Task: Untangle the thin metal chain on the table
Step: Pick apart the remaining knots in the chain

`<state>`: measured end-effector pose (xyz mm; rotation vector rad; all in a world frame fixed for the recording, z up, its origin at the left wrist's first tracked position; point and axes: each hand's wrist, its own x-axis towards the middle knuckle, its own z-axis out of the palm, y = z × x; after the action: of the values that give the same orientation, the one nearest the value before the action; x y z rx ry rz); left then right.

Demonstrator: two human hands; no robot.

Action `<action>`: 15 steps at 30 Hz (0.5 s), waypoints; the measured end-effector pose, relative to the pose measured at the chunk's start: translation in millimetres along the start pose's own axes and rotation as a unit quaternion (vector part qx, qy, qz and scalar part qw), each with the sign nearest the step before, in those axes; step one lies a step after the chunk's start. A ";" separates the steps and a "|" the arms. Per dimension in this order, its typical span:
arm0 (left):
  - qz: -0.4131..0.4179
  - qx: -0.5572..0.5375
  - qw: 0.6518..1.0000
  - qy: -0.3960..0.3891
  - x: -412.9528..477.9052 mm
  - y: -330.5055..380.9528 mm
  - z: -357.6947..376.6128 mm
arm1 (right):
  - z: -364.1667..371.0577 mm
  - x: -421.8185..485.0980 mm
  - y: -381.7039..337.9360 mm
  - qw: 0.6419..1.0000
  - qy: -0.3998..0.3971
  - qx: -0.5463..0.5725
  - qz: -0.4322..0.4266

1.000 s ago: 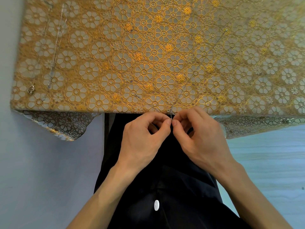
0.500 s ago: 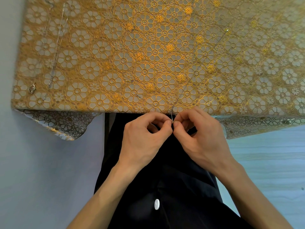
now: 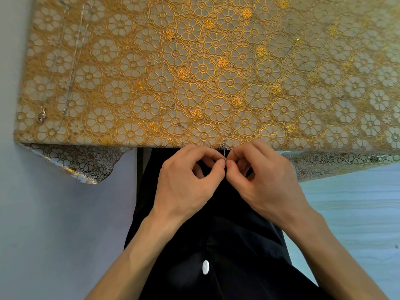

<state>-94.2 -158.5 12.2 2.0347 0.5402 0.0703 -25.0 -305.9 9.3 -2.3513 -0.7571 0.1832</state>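
Observation:
A thin silver chain hangs over the near edge of the table, with a small tangle at the edge. My left hand and my right hand meet just below that edge, thumb and forefinger of each pinched on the chain where the fingertips touch. From the tangle, faint strands of the chain run up and to the right across the cloth towards a bright end piece. The part between my fingertips is hidden.
The table wears a gold floral lace cloth whose corner droops at the lower left. A second chain with a small pendant lies along the left side. My dark clothing fills the space below the hands.
Both hands have stayed at the table edge, with the pinching fingertips shifting only slightly on the chain.

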 end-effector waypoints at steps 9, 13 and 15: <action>-0.002 -0.006 1.000 0.001 1.6 -2.4 -0.3 | -0.7 0.5 0.2 1.000 -0.021 0.004 -0.016; -0.045 -0.046 0.998 -0.006 1.4 -2.2 0.4 | -0.8 0.5 1.4 0.998 -0.019 0.058 0.009; -0.061 -0.056 0.997 -0.009 0.5 -1.6 1.5 | -1.0 0.5 1.2 0.997 -0.021 0.066 0.015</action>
<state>-94.0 -158.9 9.9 1.8883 0.6350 0.0075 -23.8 -306.9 9.3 -2.2408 -0.7075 0.2877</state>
